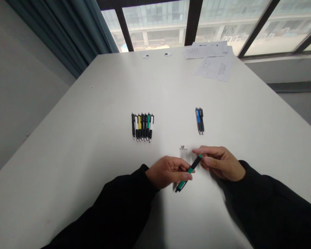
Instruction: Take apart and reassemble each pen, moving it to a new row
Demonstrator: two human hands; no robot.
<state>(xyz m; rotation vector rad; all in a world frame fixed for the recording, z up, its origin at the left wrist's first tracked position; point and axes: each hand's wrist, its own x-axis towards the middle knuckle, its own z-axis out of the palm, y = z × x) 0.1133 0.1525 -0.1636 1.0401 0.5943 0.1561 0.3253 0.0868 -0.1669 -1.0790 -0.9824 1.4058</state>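
My left hand (168, 172) and my right hand (220, 162) hold a green and black retractable pen (189, 173) diagonally above the white table (67, 145). The left fingers close around its middle, and the right fingertips pinch its upper end. Farther forward, several click pens (142, 127) in black, white, yellow and green lie side by side, tips toward me. To their right, a blue pen and a black pen (199, 121) lie together. A tiny grey-and-white item (183, 148) sits just beyond my hands.
Loose printed papers (212, 60) lie at the table's far right corner, and two small white discs (157, 55) sit near its far edge. Windows (155, 24) stand behind the table, a dark curtain (67, 31) hangs at the left, and the table's edges slant away on both sides.
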